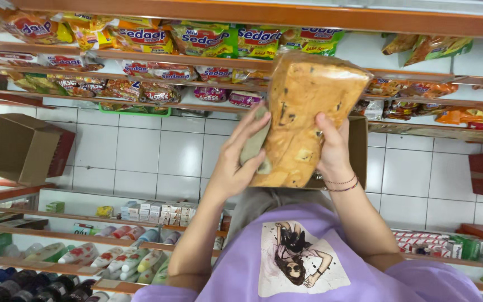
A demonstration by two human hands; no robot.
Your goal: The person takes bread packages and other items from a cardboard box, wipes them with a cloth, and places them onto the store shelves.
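The shop is brightly and evenly lit, a cool white light that leaves almost no hard shadows. The white floor tiles (141,151) throw back soft sheen, and the clear wrapper on the bread loaf (308,117) catches pale glare along its top edge. The loaf and the two hands are sharp; the noodle packets (202,39) are a touch softer. The shelf boards (252,17) bow and slant toward the frame's edges from the wide lens, and the bottles (6,285) in the lower left corner sit dimmer.

Single head camera, inverted view, close on hands
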